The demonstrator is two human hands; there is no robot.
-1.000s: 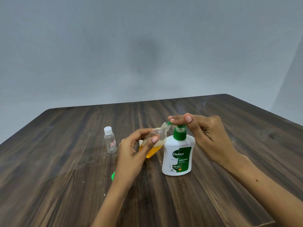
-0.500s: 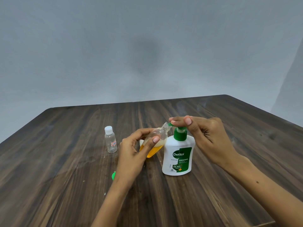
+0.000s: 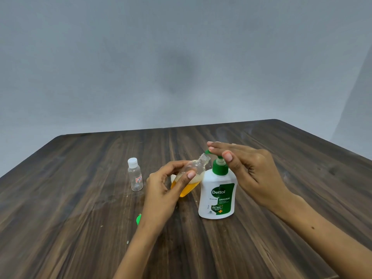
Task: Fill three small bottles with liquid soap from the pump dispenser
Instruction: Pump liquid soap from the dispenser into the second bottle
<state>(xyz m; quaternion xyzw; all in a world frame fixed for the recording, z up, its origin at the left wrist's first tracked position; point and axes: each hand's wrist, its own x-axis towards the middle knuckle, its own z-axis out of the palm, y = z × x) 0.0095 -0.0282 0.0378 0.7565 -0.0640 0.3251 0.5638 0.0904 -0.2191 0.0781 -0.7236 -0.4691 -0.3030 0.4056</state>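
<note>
**Mia:** What was going on at that moment?

**Sam:** The person was in the middle of filling a little bottle. The pump dispenser (image 3: 217, 195) stood upright on the wooden table (image 3: 281, 228). The left hand (image 3: 161, 193) was just left of the dispenser. Its fingers and thumb were curled round a small bottle (image 3: 192, 176).

**Mia:** Was that bottle straight up?

**Sam:** No, it was tipped. Its open mouth pointed up at the green spout (image 3: 207, 152) of the dispenser. It looked very close to the spout, but I could not tell if they touched. Orange soap sat in the low part of the bottle, maybe about half full.

**Mia:** And the other hand?

**Sam:** The right hand (image 3: 247, 168) was over the top of the dispenser. Its fingers were straight and flat, lying on the pump head. It held nothing.

**Mia:** Any more bottles?

**Sam:** One clear bottle (image 3: 135, 175) with a white cap stood well to the left of the dispenser. It looked empty. A green cap (image 3: 138, 219) lay on the table, left of the dispenser and nearer the person. I could not see a third bottle.

**Mia:** What did the next move need?

**Sam:** I think another push down on the pump, with the bottle mouth kept right under the spout. If it slipped, soap could drip on the table.
</note>
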